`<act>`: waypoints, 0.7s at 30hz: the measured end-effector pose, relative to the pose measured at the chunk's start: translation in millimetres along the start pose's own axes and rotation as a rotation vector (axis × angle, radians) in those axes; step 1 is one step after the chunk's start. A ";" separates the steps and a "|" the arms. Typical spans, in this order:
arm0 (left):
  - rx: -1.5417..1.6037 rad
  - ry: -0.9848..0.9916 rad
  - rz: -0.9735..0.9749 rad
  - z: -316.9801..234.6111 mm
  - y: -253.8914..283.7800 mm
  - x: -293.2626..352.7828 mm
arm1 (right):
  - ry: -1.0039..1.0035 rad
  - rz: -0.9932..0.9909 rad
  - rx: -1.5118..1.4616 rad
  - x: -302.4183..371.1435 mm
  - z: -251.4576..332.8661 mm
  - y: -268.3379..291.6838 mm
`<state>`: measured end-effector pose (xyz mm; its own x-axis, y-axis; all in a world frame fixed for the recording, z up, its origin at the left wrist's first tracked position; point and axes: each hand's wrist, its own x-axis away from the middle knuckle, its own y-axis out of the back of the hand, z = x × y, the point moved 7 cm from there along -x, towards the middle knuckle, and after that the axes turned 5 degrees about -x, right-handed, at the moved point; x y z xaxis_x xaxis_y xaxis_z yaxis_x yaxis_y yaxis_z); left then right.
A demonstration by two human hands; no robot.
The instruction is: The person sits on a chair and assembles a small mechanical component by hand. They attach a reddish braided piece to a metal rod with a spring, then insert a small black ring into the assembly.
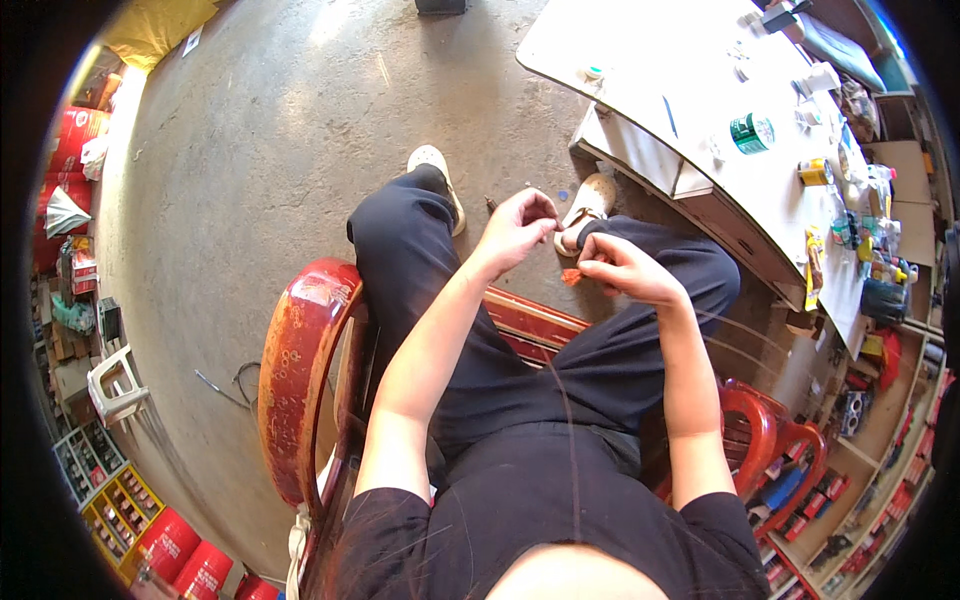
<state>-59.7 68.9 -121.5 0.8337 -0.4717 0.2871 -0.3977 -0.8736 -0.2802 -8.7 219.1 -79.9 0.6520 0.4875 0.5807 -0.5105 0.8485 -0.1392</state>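
Note:
My left hand [519, 230] is raised above the gap between my knees, thumb and fingertips pinched together. Whatever those fingertips hold is too small to make out. Just to its right, my right hand [632, 272] is closed, with its fingers curled in. A small orange crumpled piece [571, 277] shows at the fingertips of that hand; its kind is not clear. The two hands are close but apart. Both are held over my dark trousers [480, 350] and the red wooden seat edge [535, 318].
I sit on a red wooden armchair with a curved armrest [312, 385]. At right stands a white-topped desk [640, 60] with a green-labelled jar [750, 133], bottles and small containers. A white stool [117, 385] and red drums [75, 140] stand at left. Shelves of goods line the right rim.

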 end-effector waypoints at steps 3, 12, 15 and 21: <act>0.004 0.023 0.097 1.2 -16.8 2.8 | 0.266 -0.590 0.460 -4.4 -0.1 31.4; -0.215 0.078 0.208 24.2 -25.9 13.4 | 0.098 -0.018 -0.711 -1.9 -5.8 5.6; -0.344 0.064 0.230 33.7 -30.3 12.4 | -0.073 0.054 0.026 13.4 -13.6 14.8; -0.316 0.017 0.311 47.3 -64.5 18.0 | 0.273 -0.866 0.197 3.4 -30.8 48.4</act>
<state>-0.9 122.4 -141.5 0.6503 -0.7178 0.2489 -0.7287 -0.6820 -0.0629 -13.9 268.1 -109.3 0.9468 -0.2471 0.2061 0.1463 0.9011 0.4082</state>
